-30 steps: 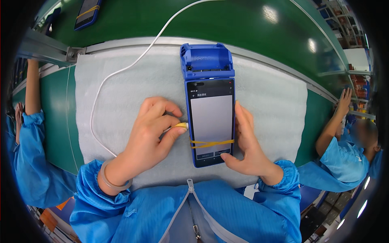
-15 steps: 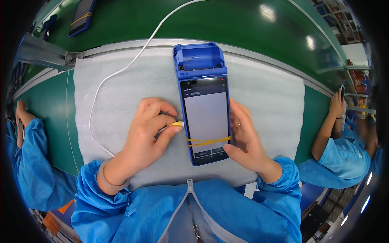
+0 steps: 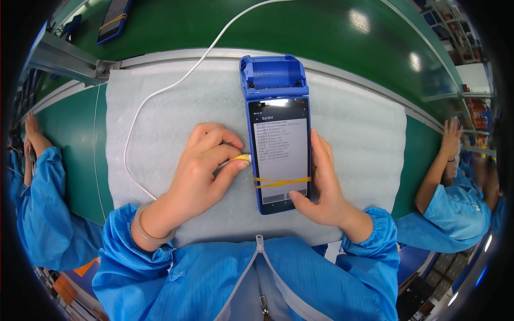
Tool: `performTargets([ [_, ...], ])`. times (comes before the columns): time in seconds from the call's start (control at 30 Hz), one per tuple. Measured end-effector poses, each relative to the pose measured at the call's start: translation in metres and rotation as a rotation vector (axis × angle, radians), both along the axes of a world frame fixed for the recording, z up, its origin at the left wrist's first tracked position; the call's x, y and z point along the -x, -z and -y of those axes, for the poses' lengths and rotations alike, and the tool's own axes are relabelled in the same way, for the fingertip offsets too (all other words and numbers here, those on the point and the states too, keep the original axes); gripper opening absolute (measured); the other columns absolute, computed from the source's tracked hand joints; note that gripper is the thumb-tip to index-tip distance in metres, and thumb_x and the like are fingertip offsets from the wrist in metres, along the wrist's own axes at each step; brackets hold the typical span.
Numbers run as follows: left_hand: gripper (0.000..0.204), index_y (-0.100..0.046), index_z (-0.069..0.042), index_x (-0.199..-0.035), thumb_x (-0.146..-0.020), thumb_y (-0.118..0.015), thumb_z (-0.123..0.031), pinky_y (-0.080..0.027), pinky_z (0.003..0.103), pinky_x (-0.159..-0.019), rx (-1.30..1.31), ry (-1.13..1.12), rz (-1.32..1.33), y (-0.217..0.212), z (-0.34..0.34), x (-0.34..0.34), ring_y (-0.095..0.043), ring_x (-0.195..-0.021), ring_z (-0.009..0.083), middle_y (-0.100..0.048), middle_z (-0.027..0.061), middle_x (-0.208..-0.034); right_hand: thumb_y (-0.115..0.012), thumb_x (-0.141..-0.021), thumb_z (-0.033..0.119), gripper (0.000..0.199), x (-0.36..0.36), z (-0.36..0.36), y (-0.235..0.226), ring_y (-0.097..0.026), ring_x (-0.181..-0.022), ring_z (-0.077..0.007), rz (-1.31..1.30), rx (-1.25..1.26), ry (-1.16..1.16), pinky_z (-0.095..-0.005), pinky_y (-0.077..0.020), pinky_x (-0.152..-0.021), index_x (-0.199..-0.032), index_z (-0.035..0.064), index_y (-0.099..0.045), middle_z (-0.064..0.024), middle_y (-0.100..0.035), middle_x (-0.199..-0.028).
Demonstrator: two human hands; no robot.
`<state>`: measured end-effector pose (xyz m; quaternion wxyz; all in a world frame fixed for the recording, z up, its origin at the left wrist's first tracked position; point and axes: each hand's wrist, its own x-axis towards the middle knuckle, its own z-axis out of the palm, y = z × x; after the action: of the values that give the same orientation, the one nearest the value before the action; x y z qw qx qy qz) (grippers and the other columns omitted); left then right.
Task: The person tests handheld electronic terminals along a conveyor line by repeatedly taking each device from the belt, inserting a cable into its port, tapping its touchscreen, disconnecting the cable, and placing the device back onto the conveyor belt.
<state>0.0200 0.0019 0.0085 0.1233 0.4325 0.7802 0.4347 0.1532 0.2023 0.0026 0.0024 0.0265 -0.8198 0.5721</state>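
"One blue terminal [image 3: 280, 136]; how's it held?"

"Over the mat [image 3: 358, 144]: left hand [image 3: 206, 160] pinches its plug [image 3: 242, 158], right hand [image 3: 325, 187] clasps its right edge. Probably checking the screen [image 3: 279, 170]; next calls for reading it."

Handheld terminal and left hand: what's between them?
Head view: a yellow plug on the white cable, pinched by the left hand, its tip at the handheld terminal's left edge.
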Motion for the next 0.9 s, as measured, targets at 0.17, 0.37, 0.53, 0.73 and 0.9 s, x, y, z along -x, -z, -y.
performTargets([
  [0.17, 0.009, -0.06, -0.002, -0.078, -0.076, -0.063, -0.009, -0.037, 0.035, -0.085, 0.006, 0.0, -0.009, 0.0, -0.001, 0.0, -0.046, -0.098, 0.0248, -0.056, 0.0065, -0.095, -0.056, -0.068, -0.001, 0.093, 0.0, 0.002, -0.002, -0.014, -0.131, -0.0371, 0.024, 0.003, 0.001, -0.0432, -0.0198, -0.105, -0.139, -0.0018, 0.004, -0.0236, -0.012, -0.138],
  [0.37, 0.008, -0.06, -0.001, -0.078, -0.075, -0.064, -0.008, -0.038, 0.035, -0.085, -0.019, -0.013, -0.001, 0.0, 0.0, -0.001, -0.046, -0.097, 0.0251, -0.056, 0.0066, -0.095, -0.054, -0.065, -0.003, 0.096, 0.0, -0.003, -0.004, -0.012, -0.132, -0.0377, 0.066, 0.034, -0.028, -0.0435, -0.0182, -0.106, -0.14, -0.0001, 0.006, -0.0233, -0.01, -0.139],
  [0.53, 0.009, -0.06, -0.001, -0.078, -0.076, -0.064, -0.009, -0.038, 0.035, -0.084, -0.012, -0.005, -0.011, -0.001, 0.0, -0.001, -0.046, -0.097, 0.0252, -0.056, 0.0067, -0.095, -0.055, -0.065, -0.002, 0.098, -0.002, -0.002, -0.004, -0.011, -0.131, -0.0379, 0.091, 0.079, -0.042, -0.0435, -0.0162, -0.106, -0.14, 0.0007, 0.008, -0.0233, -0.008, -0.14],
  [0.73, 0.01, -0.061, -0.001, -0.079, -0.076, -0.064, -0.01, -0.038, 0.034, -0.084, -0.01, -0.011, -0.01, 0.0, 0.0, -0.001, -0.045, -0.097, 0.025, -0.056, 0.0067, -0.095, -0.066, -0.067, 0.005, 0.105, 0.004, 0.006, -0.012, -0.013, -0.13, -0.0387, 0.068, -0.147, -0.039, -0.0439, -0.0196, -0.105, -0.138, -0.0024, 0.011, -0.0248, -0.008, -0.139],
  [0.9, 0.011, -0.061, -0.001, -0.08, -0.076, -0.064, -0.011, -0.038, 0.034, -0.084, 0.003, -0.007, -0.018, 0.0, 0.0, -0.001, -0.045, -0.098, 0.025, -0.056, 0.0066, -0.095, -0.07, -0.067, 0.008, 0.109, 0.005, 0.008, -0.012, -0.016, -0.129, -0.0411, 0.032, -0.215, -0.016, -0.045, -0.0255, -0.102, -0.137, -0.0033, 0.012, -0.0275, -0.01, -0.137],
])
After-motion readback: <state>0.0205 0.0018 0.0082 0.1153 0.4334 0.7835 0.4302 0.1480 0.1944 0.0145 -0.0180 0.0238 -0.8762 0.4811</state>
